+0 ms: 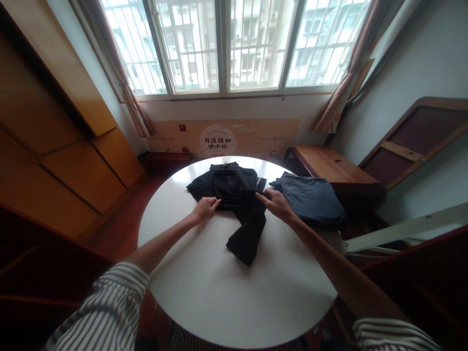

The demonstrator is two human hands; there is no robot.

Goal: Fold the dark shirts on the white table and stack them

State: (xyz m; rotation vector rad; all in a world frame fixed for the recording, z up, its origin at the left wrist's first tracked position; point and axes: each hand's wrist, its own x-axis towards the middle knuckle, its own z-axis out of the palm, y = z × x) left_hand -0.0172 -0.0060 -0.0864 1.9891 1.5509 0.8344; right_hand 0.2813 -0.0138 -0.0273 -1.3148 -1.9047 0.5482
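A black long-sleeved shirt [226,185] lies partly folded on the round white table [197,292], its collar toward the window. One sleeve hangs out of the bundle toward me, its cuff flat on the tabletop. My left hand [206,209] pinches the shirt's lower left edge. At the right side, my right hand [273,201] grips the fabric between thumb and fingers, near where the sleeve leaves the body. A dark blue-grey folded garment [310,197] sits just to the right of my right hand.
Behind the table stands a wooden bench or low table [336,165] on the right. A framed wooden panel [417,141] leans against the right wall. Wooden cabinets [73,170] line the left side. A barred window [234,46] with curtains is ahead.
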